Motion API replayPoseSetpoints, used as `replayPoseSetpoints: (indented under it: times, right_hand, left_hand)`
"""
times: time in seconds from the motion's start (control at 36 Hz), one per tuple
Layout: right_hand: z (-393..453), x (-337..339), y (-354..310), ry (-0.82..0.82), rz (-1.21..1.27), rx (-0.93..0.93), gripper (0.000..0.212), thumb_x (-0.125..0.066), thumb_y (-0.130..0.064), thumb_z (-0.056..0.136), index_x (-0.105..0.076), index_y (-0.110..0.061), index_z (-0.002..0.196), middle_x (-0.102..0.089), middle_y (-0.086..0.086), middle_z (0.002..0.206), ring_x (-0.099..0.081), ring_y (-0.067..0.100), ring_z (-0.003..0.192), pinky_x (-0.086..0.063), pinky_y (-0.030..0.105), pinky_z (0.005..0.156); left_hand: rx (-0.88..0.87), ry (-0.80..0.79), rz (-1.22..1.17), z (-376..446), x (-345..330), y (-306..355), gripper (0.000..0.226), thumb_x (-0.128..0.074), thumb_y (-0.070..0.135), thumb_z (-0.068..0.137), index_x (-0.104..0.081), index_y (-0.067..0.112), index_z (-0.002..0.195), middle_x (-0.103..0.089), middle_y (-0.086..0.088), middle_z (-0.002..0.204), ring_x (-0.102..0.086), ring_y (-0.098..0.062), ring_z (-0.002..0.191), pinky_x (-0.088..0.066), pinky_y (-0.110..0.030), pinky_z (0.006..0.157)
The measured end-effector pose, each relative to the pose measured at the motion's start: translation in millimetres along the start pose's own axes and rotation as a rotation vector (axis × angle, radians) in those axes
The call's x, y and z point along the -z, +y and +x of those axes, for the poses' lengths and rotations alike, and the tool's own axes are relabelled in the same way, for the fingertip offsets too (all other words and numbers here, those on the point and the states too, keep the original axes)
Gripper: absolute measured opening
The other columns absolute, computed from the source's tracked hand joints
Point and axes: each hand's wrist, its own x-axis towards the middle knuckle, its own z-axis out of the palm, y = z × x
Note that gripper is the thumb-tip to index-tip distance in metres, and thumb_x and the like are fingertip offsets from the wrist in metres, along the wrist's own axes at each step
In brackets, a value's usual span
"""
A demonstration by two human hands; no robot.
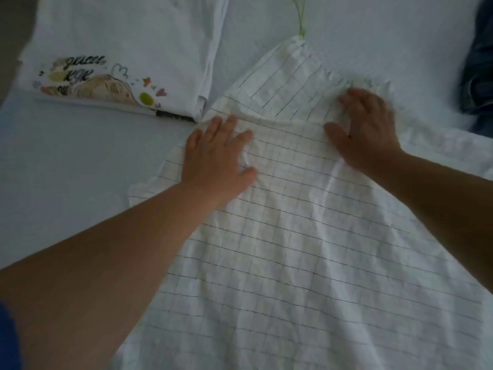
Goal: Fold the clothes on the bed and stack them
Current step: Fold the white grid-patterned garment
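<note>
- A white checked garment (pixel 306 236) with thin dark grid lines is lying spread across the pale bed sheet (pixel 66 169), filling the middle and lower right of the view and reaching up to a gathered, ruffled edge near the top centre.
- The left hand (pixel 217 153) is lying palm down on the garment's left part, fingers straight and slightly spread, pressing the cloth flat; the fingertips are pointing toward the far side of the bed.
- Cloth is bunching in small wrinkles just beside the left thumb, and the garment's left edge is showing past the left wrist.
- The right hand (pixel 365 129) is resting on the garment's upper right part, close to the ruffled edge; its fingers are bending slightly into the gathered cloth, but blur is hiding whether they are pinching it or only pressing, so I cannot tell.
- Between the two hands a crease is running across the garment, with the upper panel lying beyond it.
- A folded white T-shirt (pixel 128 54) with a colourful printed picture and lettering is lying at the upper left, its near corner just beside the checked garment and close to the left hand's fingertips.
- A thin green strap (pixel 301 17) is trailing up from the garment's top edge.
- Dark blue denim (pixel 477 62) is lying at the right edge, apart from the right hand.
- Blue sleeve fabric (pixel 8 343) is showing at the lower left corner.
</note>
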Motion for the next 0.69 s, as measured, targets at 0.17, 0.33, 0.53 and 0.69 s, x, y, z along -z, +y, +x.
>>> replayPoseSetpoints:
  times: [0.17, 0.33, 0.53, 0.69]
  right_hand:
    - [-6, 19, 30, 0.118, -0.025, -0.152, 0.056, -0.053, -0.023, 0.088, -0.036, -0.012, 0.140, -0.036, 0.011, 0.145, -0.025, 0.028, 0.136, -0.016, 0.042, 0.111]
    - [0, 29, 67, -0.061, -0.098, -0.380, 0.054, -0.049, -0.038, 0.091, -0.040, -0.014, 0.139, -0.041, 0.016, 0.139, -0.033, 0.034, 0.129, -0.021, 0.047, 0.107]
    - [21, 42, 88, -0.088, -0.098, -0.386, 0.023, -0.049, -0.036, 0.093, -0.061, -0.020, 0.104, -0.055, 0.006, 0.091, -0.051, 0.032, 0.097, -0.031, 0.045, 0.096]
    - [21, 41, 102, -0.092, -0.042, -0.401, 0.018, -0.047, -0.041, 0.094, -0.050, -0.024, 0.089, -0.044, -0.002, 0.073, -0.042, 0.023, 0.078, -0.034, 0.040, 0.086]
  left_hand:
    - [0.048, 0.232, -0.174, 25, 20, 15, 0.048, -0.057, 0.029, 0.080, -0.052, 0.021, 0.128, -0.047, -0.004, 0.136, -0.044, -0.024, 0.123, -0.033, -0.041, 0.099]
    - [0.146, 0.138, -0.310, 87, 38, 38, 0.059, -0.055, 0.034, 0.087, -0.035, 0.017, 0.140, -0.029, -0.004, 0.149, -0.045, -0.023, 0.123, -0.027, -0.027, 0.081]
    - [0.444, 0.089, -0.406, 140, 61, 39, 0.038, -0.064, 0.032, 0.079, -0.061, 0.006, 0.107, -0.066, -0.008, 0.102, -0.062, -0.024, 0.082, -0.039, -0.025, 0.057]
    - [0.501, 0.271, -0.689, 149, 66, 34, 0.017, -0.056, 0.019, 0.086, -0.057, 0.015, 0.069, -0.069, -0.012, 0.088, -0.068, -0.031, 0.080, -0.057, -0.042, 0.076]
